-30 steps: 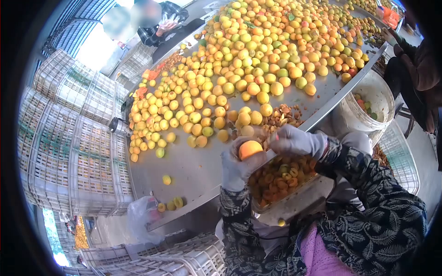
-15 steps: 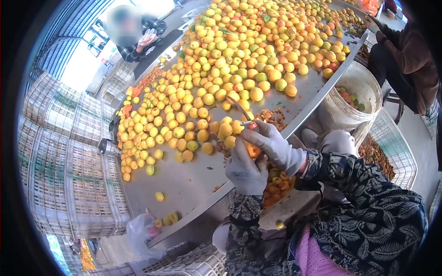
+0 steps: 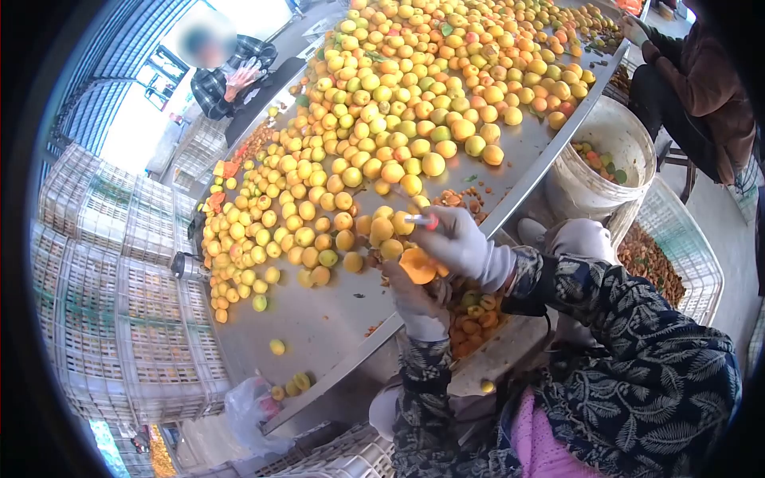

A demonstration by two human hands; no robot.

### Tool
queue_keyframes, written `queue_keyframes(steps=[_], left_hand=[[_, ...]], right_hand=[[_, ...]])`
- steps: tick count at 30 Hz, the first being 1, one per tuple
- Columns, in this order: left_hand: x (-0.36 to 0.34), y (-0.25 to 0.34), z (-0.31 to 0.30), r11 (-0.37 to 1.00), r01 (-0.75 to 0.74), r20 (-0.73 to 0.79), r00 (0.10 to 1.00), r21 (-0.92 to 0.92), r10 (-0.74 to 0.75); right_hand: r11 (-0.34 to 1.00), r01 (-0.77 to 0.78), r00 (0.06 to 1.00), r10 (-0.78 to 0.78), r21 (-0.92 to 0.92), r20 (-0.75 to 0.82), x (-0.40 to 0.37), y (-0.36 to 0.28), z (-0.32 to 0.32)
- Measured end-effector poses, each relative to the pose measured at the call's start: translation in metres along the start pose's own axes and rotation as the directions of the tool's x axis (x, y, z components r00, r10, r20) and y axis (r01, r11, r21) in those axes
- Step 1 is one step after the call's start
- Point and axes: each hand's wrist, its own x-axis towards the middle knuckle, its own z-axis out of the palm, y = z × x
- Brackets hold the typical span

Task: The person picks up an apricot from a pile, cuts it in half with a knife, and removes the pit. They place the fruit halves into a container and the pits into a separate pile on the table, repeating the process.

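At your far left, a blue ribbed wall (image 3: 92, 88) rises beside a bright opening, and below it stand tall stacks of white slatted plastic crates (image 3: 131, 295). A small dark-and-silver cylindrical object (image 3: 189, 265) sits between them and your work surface. Beyond the surface's far edge is a person in a dark checked top (image 3: 211, 92), hands together in front. A clear, crumpled plastic bag (image 3: 249, 406) hangs at the near left corner.

Your surface is a broad, dull silver metal table (image 3: 311, 350) with a straight raised rim. A large heap of round yellow-orange fruit (image 3: 374, 119) covers much of it, thinning out toward you, where bare metal shows and a few fruits lie near the corner.

Your gloved left hand (image 3: 416, 301) grips a bright orange piece of fruit (image 3: 418, 266) over the near rim. Just beside it, your gloved right hand (image 3: 460, 243) is closed around a small tool with a red and silver handle (image 3: 429, 221); its far end is blurred. Below them, past the rim, a container holds cut orange and green fruit pieces (image 3: 472, 325).

To the right stand a stained white bucket (image 3: 574, 187) with fruit inside and a pale slatted crate (image 3: 696, 255) of brown bits. At far right, a person in a brown top (image 3: 705, 88) sits beside the table, above a grey floor (image 3: 712, 227).
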Motion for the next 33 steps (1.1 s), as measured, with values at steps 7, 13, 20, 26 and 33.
queue_keyframes(steps=[7,13,20,26,33], left_hand=[[-0.005,0.024,-0.017,0.694,-0.365,0.472,0.88,0.621,0.04],[-0.023,0.013,0.013,0.737,-0.28,0.271,0.953,0.615,0.135],[-0.009,0.01,-0.01,0.954,-0.139,0.26,0.963,0.266,0.068],[-0.016,0.013,-0.009,0.652,-0.538,0.375,0.842,0.534,0.388],[-0.025,0.018,-0.015,-0.036,-0.642,0.575,0.66,0.766,0.483]], right_hand=[[0.847,0.464,0.882,-0.415,-0.261,0.223,0.009,0.02,-0.033],[0.978,-0.206,0.965,0.202,0.009,0.167,0.001,0.023,-0.016],[0.976,-0.164,0.981,0.177,-0.141,0.082,0.008,0.0,0.0],[0.864,-0.095,0.985,0.153,0.494,-0.078,0.019,-0.032,0.023],[0.955,0.036,0.979,0.025,0.293,-0.201,0.012,-0.024,0.052]])
